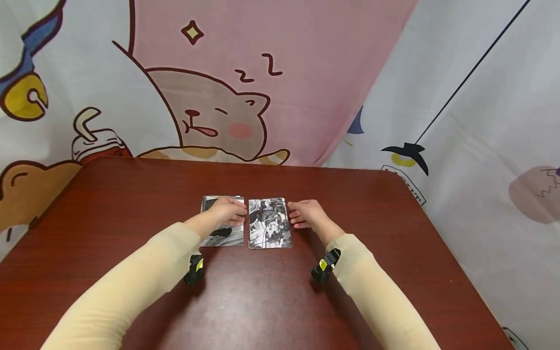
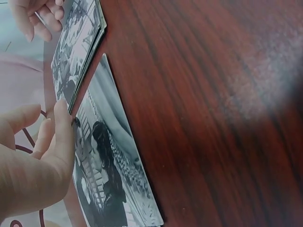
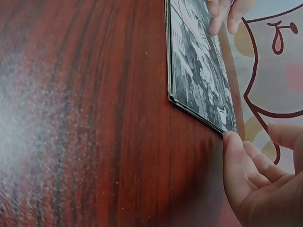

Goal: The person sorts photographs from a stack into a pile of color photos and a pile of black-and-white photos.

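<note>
Two sets of black-and-white photo cards lie side by side, a narrow gap between them. My left hand (image 1: 228, 211) is over the left photo card (image 1: 232, 237), fingertips right at the near side of the right-hand stack of photo cards (image 1: 270, 223). In the left wrist view, that hand's thumb and fingers are spread apart, with a fingertip at the stack's corner. On the other side, my right hand (image 1: 306, 214) has a fingertip against the stack's right edge, as the right wrist view shows at the corner. Neither hand pinches a card. Several layers show along the stack's edge (image 3: 199, 116).
The cards lie on a reddish-brown wooden table (image 1: 262, 301) with rounded far corners. Behind it hangs a curtain (image 1: 315, 73) printed with a sleeping cartoon bear. Black wrist cameras (image 1: 195, 269) are strapped near both sleeves' cuffs.
</note>
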Motion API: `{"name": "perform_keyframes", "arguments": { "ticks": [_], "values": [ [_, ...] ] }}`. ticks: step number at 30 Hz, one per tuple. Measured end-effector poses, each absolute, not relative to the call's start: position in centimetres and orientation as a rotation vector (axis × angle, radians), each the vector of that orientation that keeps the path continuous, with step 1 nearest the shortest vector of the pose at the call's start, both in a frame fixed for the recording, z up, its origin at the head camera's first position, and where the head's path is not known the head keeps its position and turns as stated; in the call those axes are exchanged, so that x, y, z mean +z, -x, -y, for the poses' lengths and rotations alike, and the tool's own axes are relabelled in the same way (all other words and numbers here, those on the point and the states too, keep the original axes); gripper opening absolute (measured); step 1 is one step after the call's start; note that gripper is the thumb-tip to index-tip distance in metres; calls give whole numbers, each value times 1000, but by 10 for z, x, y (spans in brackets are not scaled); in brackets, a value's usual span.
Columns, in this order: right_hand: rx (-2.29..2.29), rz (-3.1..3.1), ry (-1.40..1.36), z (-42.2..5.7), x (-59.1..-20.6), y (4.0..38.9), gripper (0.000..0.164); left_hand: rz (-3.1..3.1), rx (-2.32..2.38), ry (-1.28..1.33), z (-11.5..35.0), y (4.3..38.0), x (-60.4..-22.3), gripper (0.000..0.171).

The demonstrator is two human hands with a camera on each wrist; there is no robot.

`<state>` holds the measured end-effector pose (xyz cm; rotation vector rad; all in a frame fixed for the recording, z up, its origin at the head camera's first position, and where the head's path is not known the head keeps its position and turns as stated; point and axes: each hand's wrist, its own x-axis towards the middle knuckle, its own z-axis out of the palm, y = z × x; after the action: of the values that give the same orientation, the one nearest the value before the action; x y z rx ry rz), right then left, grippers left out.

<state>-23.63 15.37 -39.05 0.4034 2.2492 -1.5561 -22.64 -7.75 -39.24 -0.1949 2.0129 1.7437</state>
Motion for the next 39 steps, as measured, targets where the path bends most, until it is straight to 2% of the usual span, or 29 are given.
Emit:
{"name": "perform_keyframes", "arguments": {
  "ticks": [28, 39],
  "values": [
    [-1468, -2343, -353, -148, -386, 234, 44, -2031, 1680, 115, 73, 223, -390, 38],
    [-1512, -2349, -390, -148, -383, 234, 41, -2046, 1690, 108, 70, 220, -388, 40]
  ]
}}
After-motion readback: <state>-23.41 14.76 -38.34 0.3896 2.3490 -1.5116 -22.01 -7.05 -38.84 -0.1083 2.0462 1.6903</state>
